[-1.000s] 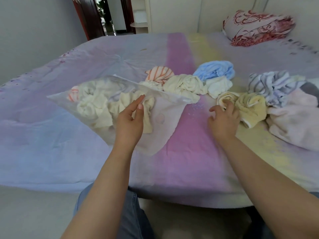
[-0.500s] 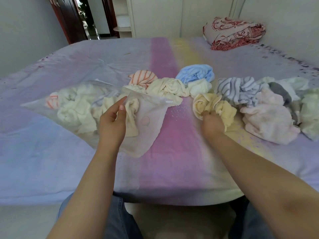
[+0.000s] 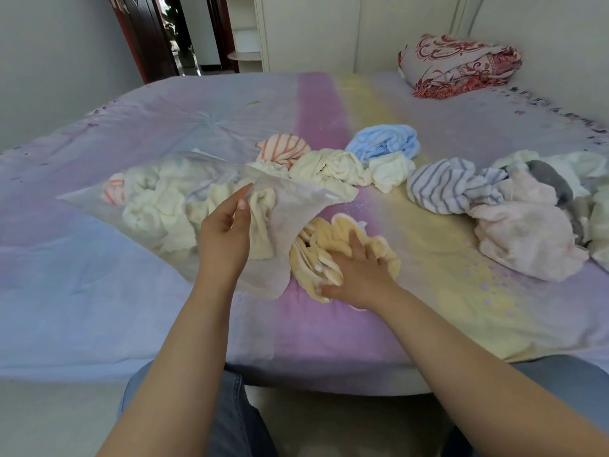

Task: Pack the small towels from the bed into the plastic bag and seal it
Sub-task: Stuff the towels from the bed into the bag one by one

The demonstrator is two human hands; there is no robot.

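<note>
The left hand (image 3: 227,239) pinches the plastic bag (image 3: 290,206) mouth; the right hand (image 3: 357,275) grips a yellow towel (image 3: 324,245) beside it. Several towels are bagged, but many beyond the right hand remain, sealing undone.

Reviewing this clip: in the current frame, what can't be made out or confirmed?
- Head view: how many towels are in the plastic bag; the cloudy film and the left hand cover them.
- Head view: the bag's seal strip; too faint to find.
- Head view: the pile by the pink towel is cut off by the right edge.
- Head view: the right hand hides part of the yellow towel.
</note>
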